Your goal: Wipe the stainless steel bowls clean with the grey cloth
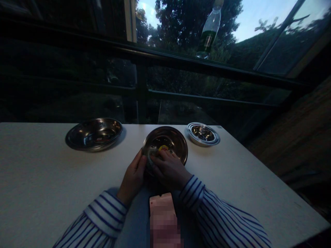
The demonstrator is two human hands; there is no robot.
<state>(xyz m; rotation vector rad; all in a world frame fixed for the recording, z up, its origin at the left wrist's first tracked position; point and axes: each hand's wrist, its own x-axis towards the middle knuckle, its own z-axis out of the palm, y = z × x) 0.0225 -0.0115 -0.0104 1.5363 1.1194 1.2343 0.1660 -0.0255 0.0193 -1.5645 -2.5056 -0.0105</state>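
Note:
A round steel bowl (170, 139) sits on the white table (51, 172) right in front of me. My left hand (133, 179) grips the bowl's near left rim, fingers curled round it. My right hand (169, 168) reaches into the bowl and presses a yellow scrubbing pad (162, 148) with pale foam against the inside. Both sleeves are white with blue stripes.
A wide steel plate (94, 134) lies at the left back of the table. A small steel dish (203, 133) stands at the right back. A pink phone (161, 206) lies by my wrists. A dark railing and windows run behind; the table edge drops off at right.

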